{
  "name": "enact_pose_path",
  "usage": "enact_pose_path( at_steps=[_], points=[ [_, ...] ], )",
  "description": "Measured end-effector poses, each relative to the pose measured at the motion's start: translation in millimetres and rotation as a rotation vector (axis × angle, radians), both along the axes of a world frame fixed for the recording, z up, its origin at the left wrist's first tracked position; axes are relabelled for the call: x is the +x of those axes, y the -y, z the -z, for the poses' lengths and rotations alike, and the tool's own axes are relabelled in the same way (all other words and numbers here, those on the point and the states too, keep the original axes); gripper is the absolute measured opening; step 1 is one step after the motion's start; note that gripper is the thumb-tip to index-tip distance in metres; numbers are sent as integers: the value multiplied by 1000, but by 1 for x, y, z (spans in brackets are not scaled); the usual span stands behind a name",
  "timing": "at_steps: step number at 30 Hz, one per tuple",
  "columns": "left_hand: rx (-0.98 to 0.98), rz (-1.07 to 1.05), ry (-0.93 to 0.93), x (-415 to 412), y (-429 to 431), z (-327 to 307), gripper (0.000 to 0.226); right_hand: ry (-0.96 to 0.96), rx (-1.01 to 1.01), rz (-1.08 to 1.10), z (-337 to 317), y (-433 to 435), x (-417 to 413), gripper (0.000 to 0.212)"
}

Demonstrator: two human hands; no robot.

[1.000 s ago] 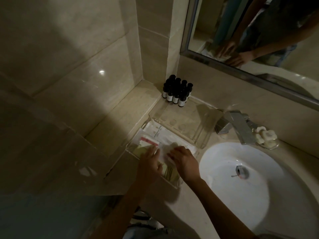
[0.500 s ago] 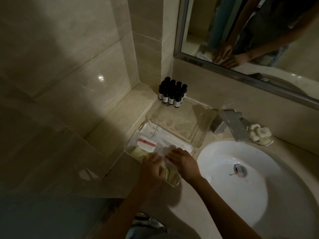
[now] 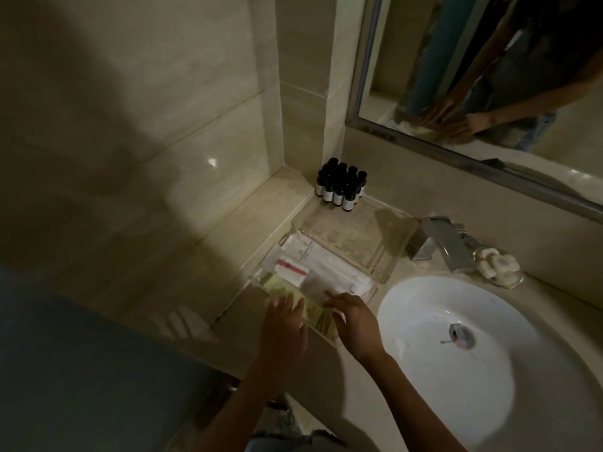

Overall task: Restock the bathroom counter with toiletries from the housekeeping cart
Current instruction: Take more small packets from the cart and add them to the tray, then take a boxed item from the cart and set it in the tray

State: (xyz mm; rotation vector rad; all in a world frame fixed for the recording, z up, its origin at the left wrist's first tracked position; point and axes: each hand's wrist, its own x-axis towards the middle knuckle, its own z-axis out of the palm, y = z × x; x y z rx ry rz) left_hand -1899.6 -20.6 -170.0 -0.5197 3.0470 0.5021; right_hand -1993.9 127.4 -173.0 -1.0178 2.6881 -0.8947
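Beige marble counter [image 3: 257, 220] holds a clear acrylic tray [image 3: 386, 254] of flat white and pale green toiletry packets [image 3: 313, 256], just left of the round white basin [image 3: 424, 340]. The left hand [image 3: 284, 324] lies straight-fingered on the green packets at the tray's near end; the right hand [image 3: 354, 321] touches them alongside, fingers loosely spread, neither gripping. Small black bottles [image 3: 341, 187] cluster in the corner behind, a chrome tap [image 3: 447, 246] further right.

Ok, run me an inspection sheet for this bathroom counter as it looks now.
Surface: beige stone counter, dimly lit.
Job's things: clear tray holding white packets and greenish packets; dark bottles clustered in the corner.
Clutter: soap dish beside the faucet.
Grippers: left hand and right hand, fingers laid on the greenish packets.
Cables: nothing seen.
Surroundings: white sink, mirror, tiled wall.
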Motion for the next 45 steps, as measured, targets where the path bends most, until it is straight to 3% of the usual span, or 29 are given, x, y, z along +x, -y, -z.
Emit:
enact_pose_path(
  at_steps=[10,18,23,28,32,35,40,45],
  points=[
    [176,-440,-225,100,-11,-39,36,-8,-212,-270,-28,10,49,10],
    [103,-903,-303,230,-89,-78,28,153,-253,-576,-60,15,125,10],
    [49,-1192,-338,327,-159,-93,31,287,-228,-844,-76,17,210,10],
    [-75,-1497,-306,406,-229,-107,37,279,-157,-1207,-87,1,313,14],
    [-108,-1657,-242,448,-266,-125,28,283,-150,-1438,-104,-18,375,21],
    [-169,-1765,-263,475,-292,-137,24,267,-41,-1539,-116,-28,410,21],
    [-190,-1933,-331,516,-331,-150,21,468,-18,-1629,-136,-44,465,15],
    [-212,-2127,-319,571,-378,-159,26,476,-4,-1831,-153,-62,551,15]
  ],
)
